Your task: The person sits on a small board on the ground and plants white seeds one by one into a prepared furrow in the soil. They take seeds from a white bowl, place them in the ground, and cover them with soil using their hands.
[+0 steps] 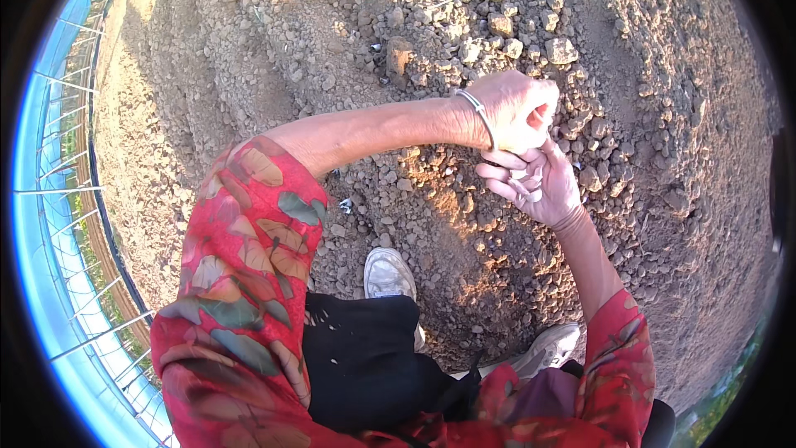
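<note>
My left hand (pixel 516 112), with a silver-coloured bracelet at the wrist, is curled above the soil, its arm reaching across from the left. Whether anything is inside its fingers is hidden. Right beneath it, my right hand (pixel 540 183) is turned palm up with the fingers partly bent. Several small pale pieces (pixel 532 190), similar to peeled garlic cloves, rest in that palm. The two hands touch or overlap near the right hand's fingertips. Dry, cloddy soil (pixel 435 224) lies below both.
Large clods (pixel 561 51) lie beyond the hands. A white shoe (pixel 390 274) and another pale shoe (pixel 550 348) stand on the soil. A small white scrap (pixel 346 205) lies near the left sleeve. Along the far left runs a blue-white sheet structure (pixel 46 211) with thin rods.
</note>
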Demonstrator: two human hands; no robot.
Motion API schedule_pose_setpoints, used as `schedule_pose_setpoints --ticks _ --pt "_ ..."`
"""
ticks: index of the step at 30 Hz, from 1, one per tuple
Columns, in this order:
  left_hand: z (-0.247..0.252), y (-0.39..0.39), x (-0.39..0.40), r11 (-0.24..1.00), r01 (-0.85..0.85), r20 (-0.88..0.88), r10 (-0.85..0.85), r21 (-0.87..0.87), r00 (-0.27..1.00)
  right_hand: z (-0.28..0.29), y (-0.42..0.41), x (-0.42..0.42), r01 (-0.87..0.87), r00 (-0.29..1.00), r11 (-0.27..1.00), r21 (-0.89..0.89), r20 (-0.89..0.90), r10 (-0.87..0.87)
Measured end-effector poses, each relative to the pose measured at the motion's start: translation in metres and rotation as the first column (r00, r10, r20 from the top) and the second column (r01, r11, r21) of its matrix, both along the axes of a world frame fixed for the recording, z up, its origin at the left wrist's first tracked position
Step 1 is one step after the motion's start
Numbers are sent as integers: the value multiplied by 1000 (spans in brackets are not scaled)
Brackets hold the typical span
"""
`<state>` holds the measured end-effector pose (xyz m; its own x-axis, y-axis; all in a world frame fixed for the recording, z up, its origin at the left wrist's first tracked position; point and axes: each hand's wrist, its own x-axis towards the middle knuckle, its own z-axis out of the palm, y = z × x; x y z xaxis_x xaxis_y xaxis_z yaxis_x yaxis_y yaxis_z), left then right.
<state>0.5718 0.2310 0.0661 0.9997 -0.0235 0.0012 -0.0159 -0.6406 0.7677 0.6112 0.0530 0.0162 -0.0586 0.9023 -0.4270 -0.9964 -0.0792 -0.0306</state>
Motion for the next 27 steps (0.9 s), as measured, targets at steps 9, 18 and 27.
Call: schedule_pose_setpoints --ticks 9,18,27 --pt "-26 200 66 718 -443 73 484 537 872 -4 -5 8 27 994 996 80 -104 -19" --pt "-61 257 120 552 -490 -7 669 675 743 -11 -6 5 33 990 994 101 -142 -18" --pt "-61 240 137 447 -483 30 709 753 704 -8 -7 7 74 991 994 76 -113 -65"
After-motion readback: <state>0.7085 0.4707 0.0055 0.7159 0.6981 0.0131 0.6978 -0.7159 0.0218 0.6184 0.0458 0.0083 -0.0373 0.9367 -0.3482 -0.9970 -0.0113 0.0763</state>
